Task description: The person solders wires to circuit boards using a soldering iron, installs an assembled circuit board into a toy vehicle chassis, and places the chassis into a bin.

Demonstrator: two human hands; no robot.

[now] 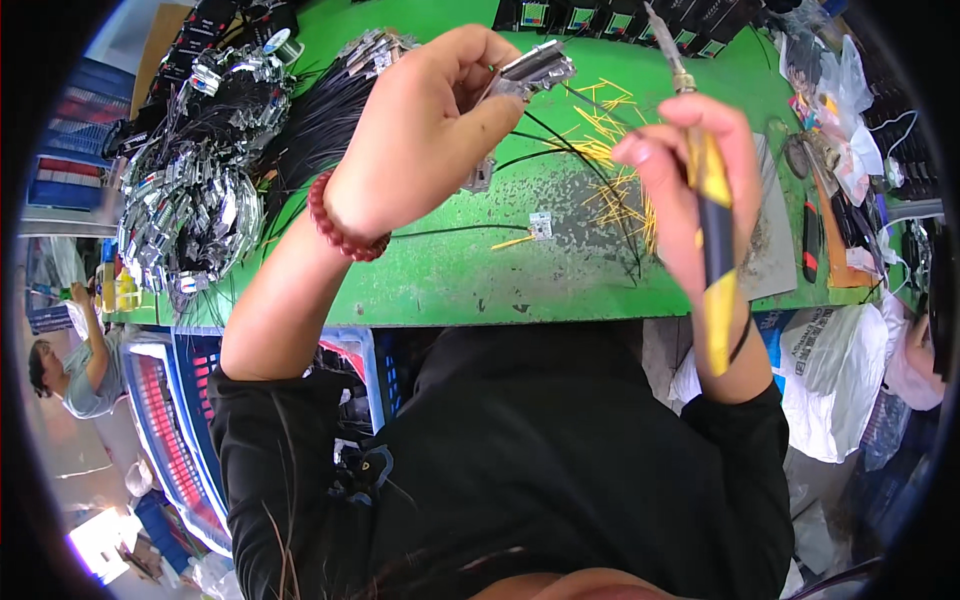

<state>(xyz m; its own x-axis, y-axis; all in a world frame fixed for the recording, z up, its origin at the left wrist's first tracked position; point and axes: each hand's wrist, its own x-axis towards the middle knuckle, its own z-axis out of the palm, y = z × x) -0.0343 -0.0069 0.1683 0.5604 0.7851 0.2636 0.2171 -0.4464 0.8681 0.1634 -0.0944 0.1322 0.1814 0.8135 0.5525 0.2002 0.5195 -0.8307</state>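
My left hand (415, 140), with a red bead bracelet at the wrist, is raised over the green table. Its thumb and fingers grip a shiny silver metal part (540, 68), and black wires hang near it. To the right, my right hand (715, 170) is closed around a soldering iron (712, 215) with a yellow and black handle. The iron's metal tip points up and away, apart from the silver part. Below my hands, a small square circuit board (540, 226) lies on the table with a black wire and a yellow wire attached.
Yellow wire pieces (610, 150) lie scattered mid-table. A heap of silver parts with black wires (190, 200) covers the left side, near a solder spool (284, 46). Black boxes (590, 18) line the back. A red and black tool (810, 243) lies right; a blue crate (180, 430) stands below left.
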